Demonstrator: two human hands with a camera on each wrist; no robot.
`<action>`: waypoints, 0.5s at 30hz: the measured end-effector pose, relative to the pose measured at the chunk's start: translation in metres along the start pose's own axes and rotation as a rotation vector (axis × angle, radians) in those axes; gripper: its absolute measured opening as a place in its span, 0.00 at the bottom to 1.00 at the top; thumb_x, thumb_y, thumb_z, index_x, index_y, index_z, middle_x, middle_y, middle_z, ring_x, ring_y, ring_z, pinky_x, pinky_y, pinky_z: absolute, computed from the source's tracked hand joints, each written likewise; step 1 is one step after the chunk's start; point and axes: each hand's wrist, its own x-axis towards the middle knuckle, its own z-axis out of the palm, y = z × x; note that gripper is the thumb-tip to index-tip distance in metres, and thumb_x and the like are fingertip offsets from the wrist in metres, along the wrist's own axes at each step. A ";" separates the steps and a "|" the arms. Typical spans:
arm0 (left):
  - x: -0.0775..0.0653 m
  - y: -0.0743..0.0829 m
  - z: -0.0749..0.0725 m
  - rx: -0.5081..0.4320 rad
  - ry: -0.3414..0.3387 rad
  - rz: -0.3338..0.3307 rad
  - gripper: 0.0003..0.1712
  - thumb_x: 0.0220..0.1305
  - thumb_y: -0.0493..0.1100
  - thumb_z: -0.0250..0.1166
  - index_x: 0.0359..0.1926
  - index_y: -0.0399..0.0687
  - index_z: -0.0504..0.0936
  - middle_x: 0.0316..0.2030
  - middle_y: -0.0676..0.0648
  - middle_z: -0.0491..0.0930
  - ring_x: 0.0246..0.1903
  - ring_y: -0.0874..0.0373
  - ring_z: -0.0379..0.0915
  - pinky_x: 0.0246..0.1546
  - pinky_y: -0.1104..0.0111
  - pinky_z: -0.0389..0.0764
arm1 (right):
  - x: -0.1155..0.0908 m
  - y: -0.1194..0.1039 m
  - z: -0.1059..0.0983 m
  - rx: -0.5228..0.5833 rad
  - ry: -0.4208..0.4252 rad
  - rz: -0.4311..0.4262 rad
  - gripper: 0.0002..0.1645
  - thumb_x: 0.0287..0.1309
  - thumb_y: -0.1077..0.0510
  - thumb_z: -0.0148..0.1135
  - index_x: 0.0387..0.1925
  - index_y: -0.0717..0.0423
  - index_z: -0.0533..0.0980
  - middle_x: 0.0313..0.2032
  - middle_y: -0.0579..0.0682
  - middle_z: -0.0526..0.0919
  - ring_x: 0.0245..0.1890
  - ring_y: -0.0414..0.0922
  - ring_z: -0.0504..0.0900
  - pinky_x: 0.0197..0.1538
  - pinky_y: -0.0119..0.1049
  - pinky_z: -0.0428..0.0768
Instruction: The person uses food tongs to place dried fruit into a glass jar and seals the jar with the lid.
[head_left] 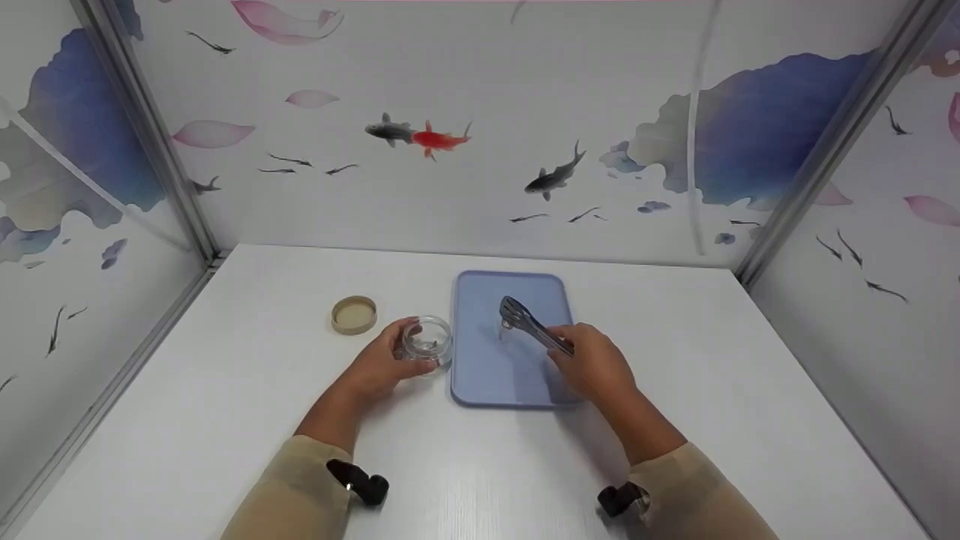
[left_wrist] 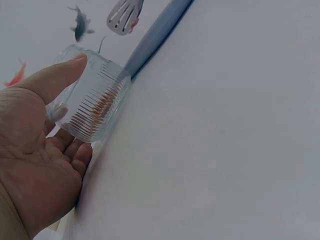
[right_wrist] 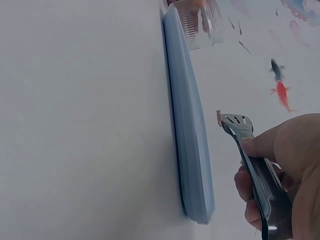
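My left hand (head_left: 377, 366) grips a clear glass jar (head_left: 428, 339) that has no lid on, just left of a blue tray (head_left: 480, 382). The left wrist view shows ribbed sides on the jar (left_wrist: 100, 100); something reddish shows through them, but what it is cannot be made out. My right hand (head_left: 598, 365) holds slotted metal tongs (head_left: 534, 327), tilted over the tray. At the tips of the tongs (right_wrist: 244, 131) is a small pale-reddish piece (right_wrist: 219, 118), its kind too small to tell.
A round tan lid (head_left: 354, 315) lies on the white table (head_left: 480, 472), left of and beyond the jar. Printed panels (head_left: 465, 195) stand along the back and both sides, with metal posts (head_left: 142, 127) at the corners.
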 end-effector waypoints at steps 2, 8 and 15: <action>0.000 0.000 0.000 0.014 0.004 -0.005 0.55 0.60 0.49 0.82 0.82 0.57 0.62 0.82 0.49 0.64 0.85 0.45 0.52 0.86 0.49 0.52 | -0.001 -0.002 -0.001 0.005 0.005 -0.006 0.23 0.70 0.55 0.71 0.65 0.44 0.84 0.48 0.49 0.87 0.39 0.46 0.78 0.41 0.40 0.77; -0.001 0.000 0.000 0.033 0.007 -0.013 0.56 0.60 0.51 0.82 0.82 0.58 0.61 0.82 0.49 0.63 0.86 0.45 0.49 0.87 0.48 0.50 | -0.008 -0.013 -0.005 0.021 0.010 -0.012 0.24 0.70 0.54 0.71 0.66 0.43 0.83 0.53 0.50 0.87 0.42 0.46 0.80 0.44 0.42 0.80; 0.001 -0.001 0.000 0.024 0.004 -0.015 0.55 0.60 0.51 0.82 0.82 0.59 0.62 0.82 0.50 0.64 0.85 0.45 0.51 0.86 0.48 0.52 | -0.016 -0.029 -0.009 0.032 0.034 -0.072 0.23 0.71 0.53 0.71 0.65 0.41 0.84 0.49 0.48 0.87 0.41 0.45 0.79 0.43 0.40 0.78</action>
